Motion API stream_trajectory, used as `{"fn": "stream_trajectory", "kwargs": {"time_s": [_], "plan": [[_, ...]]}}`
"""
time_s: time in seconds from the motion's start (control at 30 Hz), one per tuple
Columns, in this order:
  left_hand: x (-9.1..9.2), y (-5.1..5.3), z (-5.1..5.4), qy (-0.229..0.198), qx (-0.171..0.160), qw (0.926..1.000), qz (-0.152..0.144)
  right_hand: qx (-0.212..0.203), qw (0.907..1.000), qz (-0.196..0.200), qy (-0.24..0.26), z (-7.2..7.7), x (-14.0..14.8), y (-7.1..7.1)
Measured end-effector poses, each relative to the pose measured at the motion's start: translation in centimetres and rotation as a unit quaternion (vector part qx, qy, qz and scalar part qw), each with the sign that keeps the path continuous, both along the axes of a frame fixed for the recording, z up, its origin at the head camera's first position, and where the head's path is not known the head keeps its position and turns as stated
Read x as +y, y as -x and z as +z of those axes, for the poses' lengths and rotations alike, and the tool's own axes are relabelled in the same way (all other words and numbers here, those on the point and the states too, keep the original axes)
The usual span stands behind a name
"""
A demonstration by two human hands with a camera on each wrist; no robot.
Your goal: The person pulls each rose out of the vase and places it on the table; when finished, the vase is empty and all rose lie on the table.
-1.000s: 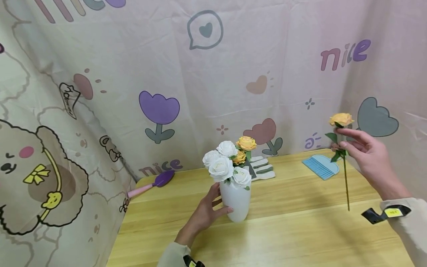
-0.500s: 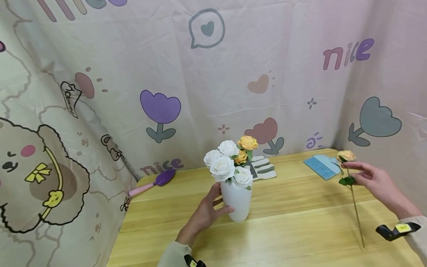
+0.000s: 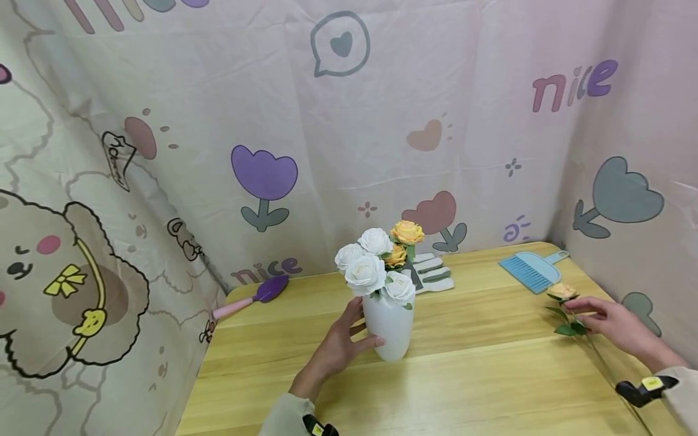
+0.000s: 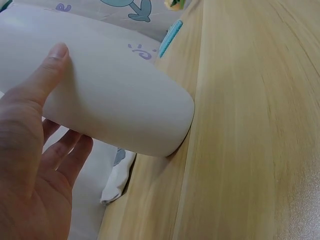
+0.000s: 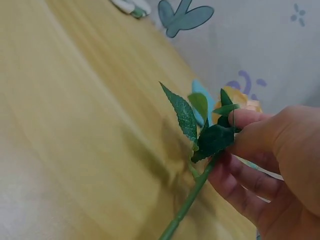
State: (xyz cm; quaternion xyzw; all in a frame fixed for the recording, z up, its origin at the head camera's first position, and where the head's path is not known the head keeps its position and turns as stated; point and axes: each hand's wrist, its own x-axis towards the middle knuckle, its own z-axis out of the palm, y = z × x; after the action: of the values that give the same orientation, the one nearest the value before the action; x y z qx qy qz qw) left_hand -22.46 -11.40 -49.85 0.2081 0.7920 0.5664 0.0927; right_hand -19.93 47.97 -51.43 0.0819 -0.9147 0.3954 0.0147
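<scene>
A white vase [image 3: 388, 330] stands upright on the table, holding several white roses [image 3: 365, 274] and two yellow ones [image 3: 407, 232]. My left hand [image 3: 340, 342] grips its left side, the thumb across the front and the fingers behind; the left wrist view shows the thumb against the smooth vase wall [image 4: 125, 95]. At the right of the table, my right hand [image 3: 613, 324] pinches a single yellow rose [image 3: 561, 293] by the stem just below the bloom. Green leaves [image 5: 182, 115] spread beside the fingertips, and the stem [image 5: 192, 197] slants down toward me.
A light blue dustpan-shaped tool [image 3: 531, 270] lies at the back right. Behind the vase is a grey-and-white glove [image 3: 433, 272]. A purple trowel with a pink handle [image 3: 253, 297] lies back left. Printed cloth [image 3: 349, 133] hangs around the wooden table [image 3: 463, 387].
My right hand has lowered the yellow rose from above the table's back right toward the tabletop, its stem now tilting toward me. The left hand stays on the vase.
</scene>
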Motion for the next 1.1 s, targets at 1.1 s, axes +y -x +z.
{"fn": "stream_trajectory", "kwargs": {"time_s": [1.1], "plan": [[-0.1, 0.1, -0.2, 0.007, 0.011, 0.9999, -0.004, 0.102, 0.9929, -0.042, -0.043, 6.6, -6.3, 0.8]]}}
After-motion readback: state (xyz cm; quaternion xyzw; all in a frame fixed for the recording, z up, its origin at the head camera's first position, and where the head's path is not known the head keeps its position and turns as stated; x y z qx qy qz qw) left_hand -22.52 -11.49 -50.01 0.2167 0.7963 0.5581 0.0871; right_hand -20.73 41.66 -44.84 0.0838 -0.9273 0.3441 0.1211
